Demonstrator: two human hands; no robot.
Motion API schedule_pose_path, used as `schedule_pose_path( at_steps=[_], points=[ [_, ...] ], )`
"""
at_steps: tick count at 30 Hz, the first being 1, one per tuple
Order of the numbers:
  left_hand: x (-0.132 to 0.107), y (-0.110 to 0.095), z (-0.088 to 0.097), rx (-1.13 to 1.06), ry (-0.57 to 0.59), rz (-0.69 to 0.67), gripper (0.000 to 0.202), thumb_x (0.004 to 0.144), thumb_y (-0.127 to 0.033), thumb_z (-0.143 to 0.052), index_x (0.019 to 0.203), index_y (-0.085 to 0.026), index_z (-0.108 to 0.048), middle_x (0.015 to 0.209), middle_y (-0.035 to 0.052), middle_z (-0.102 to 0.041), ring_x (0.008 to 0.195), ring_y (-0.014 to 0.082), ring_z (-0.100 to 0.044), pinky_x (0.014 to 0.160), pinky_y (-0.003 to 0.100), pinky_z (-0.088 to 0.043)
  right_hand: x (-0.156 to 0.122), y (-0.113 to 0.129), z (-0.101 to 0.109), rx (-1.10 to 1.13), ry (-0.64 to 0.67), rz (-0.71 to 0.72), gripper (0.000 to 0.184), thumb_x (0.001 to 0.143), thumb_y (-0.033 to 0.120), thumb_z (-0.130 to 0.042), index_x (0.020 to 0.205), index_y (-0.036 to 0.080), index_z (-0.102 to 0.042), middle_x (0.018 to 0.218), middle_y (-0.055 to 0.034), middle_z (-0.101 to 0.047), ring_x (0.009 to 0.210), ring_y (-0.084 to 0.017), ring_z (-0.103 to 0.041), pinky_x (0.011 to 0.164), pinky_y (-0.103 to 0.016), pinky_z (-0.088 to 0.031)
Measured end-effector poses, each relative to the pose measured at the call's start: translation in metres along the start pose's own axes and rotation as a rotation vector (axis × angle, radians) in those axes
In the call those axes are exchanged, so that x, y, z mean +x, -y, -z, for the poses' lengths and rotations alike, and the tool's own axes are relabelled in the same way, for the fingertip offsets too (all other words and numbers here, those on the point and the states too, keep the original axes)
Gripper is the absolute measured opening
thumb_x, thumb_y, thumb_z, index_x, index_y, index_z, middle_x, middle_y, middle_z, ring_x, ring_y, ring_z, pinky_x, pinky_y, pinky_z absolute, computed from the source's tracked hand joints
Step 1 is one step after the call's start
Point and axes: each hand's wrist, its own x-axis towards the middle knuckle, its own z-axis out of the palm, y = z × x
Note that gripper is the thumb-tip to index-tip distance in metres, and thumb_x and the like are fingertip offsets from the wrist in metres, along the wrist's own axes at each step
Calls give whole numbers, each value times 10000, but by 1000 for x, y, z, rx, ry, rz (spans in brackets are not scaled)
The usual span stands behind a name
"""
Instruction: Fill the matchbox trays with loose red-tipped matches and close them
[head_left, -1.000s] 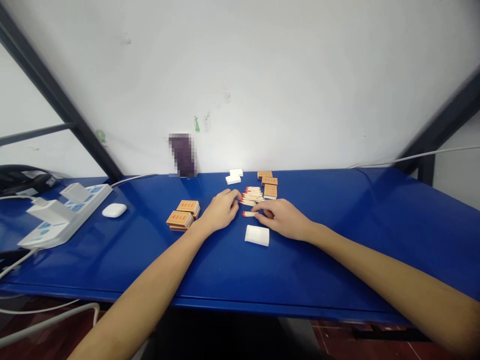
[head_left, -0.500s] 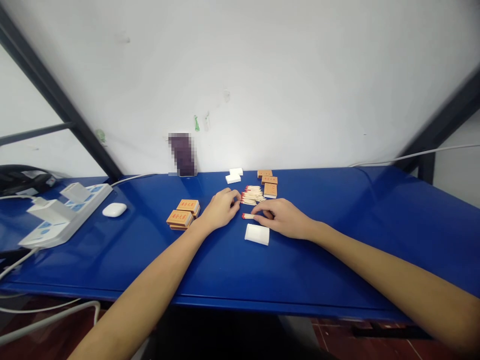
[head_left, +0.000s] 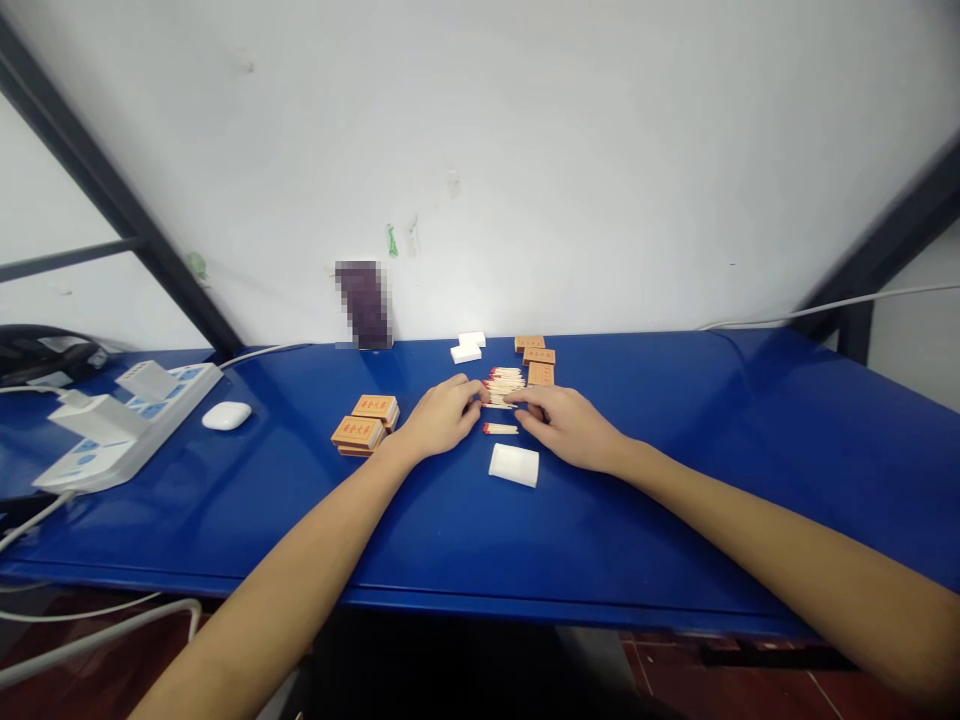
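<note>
A pile of red-headed matches [head_left: 506, 382] lies loosely side by side between my two hands. My left hand [head_left: 444, 415] rests on the table with curved fingers. Its fingertips touch the red-headed end of the pile, index finger and thumb a little apart. My right hand [head_left: 566, 425] reaches to the other end, index finger stretched onto the nearest matches and thumb apart from it. A small row of matches [head_left: 501, 429] lies separately just in front of the pile, heads to the left. Nearer to me sits a white matchbox tray [head_left: 514, 465]; neither hand touches it.
Orange matchboxes [head_left: 358, 432] are stacked left of my left hand. More matchbox sleeves [head_left: 538, 357] and white trays [head_left: 466, 353] lie behind the pile. A white earphone case [head_left: 226, 415] and power strip [head_left: 127, 430] are on the left of the blue table [head_left: 450, 550].
My right hand has let go of the small row of matches and moved slightly up to the pile. The left hand stays at the pile's left end.
</note>
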Motion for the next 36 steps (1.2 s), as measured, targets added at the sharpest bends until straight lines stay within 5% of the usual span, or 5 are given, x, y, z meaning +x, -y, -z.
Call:
schedule_pose_path(
  at_steps=[7,14,36],
  points=[
    [0,-3,0,-78,-133,137,291,951,-185,-361,1155,-207,-568,808,19,-630,738,175,-591,710,294,-442,0,-1,-1,-24,9,12,307,910,197,-474,1130,179,-688,765,-31,-637,727,-175,-563,694,-285,-405],
    [-1,1,-4,5,-100,123,292,882,-108,-398,1066,-202,-605,934,51,-581,810,187,-571,791,332,-458,0,0,-1,-48,30,30,309,914,197,-475,1143,194,-683,813,-43,-652,750,-176,-572,703,-288,-418],
    [1,1,-3,-1,-78,116,97,889,-254,-537,877,-183,-602,829,24,-549,740,160,-532,699,297,-414,-1,0,0,-80,56,73,316,936,200,-479,1196,175,-657,894,-65,-664,815,-189,-585,745,-305,-435]
  ],
)
